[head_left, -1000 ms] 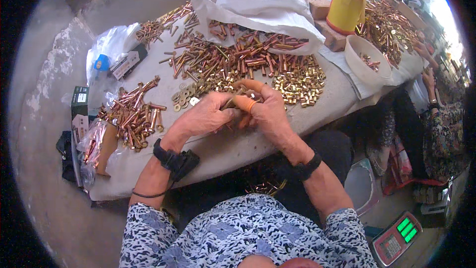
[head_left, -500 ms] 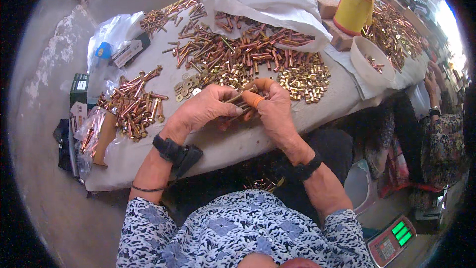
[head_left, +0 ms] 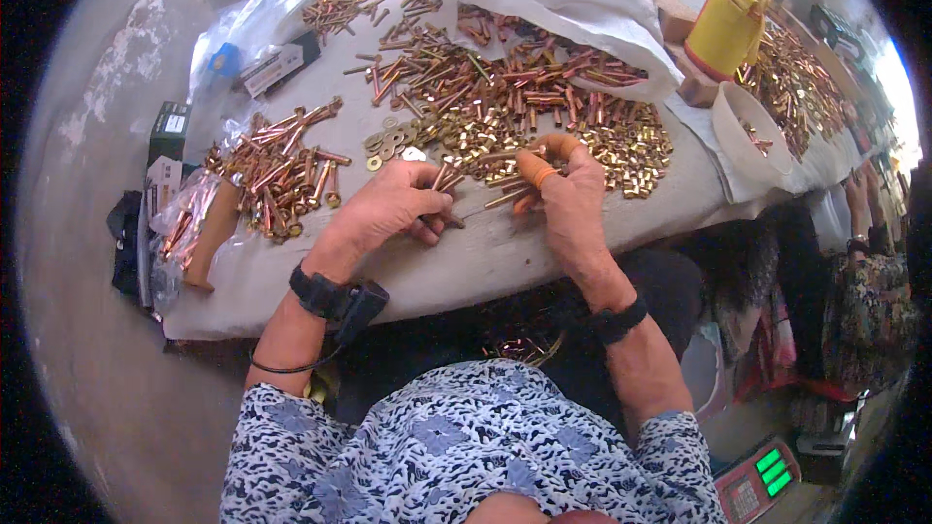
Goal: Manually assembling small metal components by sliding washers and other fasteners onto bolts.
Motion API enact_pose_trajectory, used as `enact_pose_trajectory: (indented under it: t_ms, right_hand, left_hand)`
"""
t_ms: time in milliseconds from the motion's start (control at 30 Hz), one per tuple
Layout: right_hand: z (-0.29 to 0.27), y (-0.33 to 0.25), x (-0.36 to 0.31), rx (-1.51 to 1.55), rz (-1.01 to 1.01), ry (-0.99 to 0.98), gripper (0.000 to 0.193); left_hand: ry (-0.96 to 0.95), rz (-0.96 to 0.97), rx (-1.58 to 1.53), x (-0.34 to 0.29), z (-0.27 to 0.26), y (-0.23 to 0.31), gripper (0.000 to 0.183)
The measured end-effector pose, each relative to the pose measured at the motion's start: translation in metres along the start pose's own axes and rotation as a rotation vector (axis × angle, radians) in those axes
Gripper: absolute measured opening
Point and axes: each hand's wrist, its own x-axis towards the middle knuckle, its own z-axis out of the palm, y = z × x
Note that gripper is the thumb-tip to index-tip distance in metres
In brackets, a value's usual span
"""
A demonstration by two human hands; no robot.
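My left hand is closed around a few copper-coloured bolts near the table's front edge. My right hand, with orange rubber covers on the thumb and forefinger, pinches a bolt just right of the left hand. Right behind both hands lies a big heap of copper-coloured bolts, washers and nuts. A smaller pile of assembled bolts lies to the left of my left hand. A dark band sits on each wrist.
A white plastic bag lies behind the heap. A yellow jug and a white bowl stand at the right, with more fasteners beyond. Small boxes and clear bags sit at the left edge. A scale sits on the floor.
Both hands have stayed together at the front of the heap, working the bolts between the fingers. The right hand has shifted slightly to the right.
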Motion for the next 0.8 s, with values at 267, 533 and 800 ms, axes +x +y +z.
enact_pose_trajectory:
  t_ms: [267, 533, 800]
  right_hand:
    - [0.005, 0.003, -0.004, 0.009, -0.053, 0.016, 0.022]
    - [0.006, 0.001, -0.006, -0.105, -0.123, 0.058, 0.019]
    - [0.028, 0.005, -0.02, -0.493, -0.48, 0.026, 0.016]
  left_hand:
    - [0.242, 0.401, 0.911, -0.028, 0.02, -0.022, 0.026]
    - [0.17, 0.012, 0.146, -0.035, 0.023, -0.01, 0.025]
    - [0.099, -0.012, -1.043, -0.034, 0.059, -0.018, 0.019]
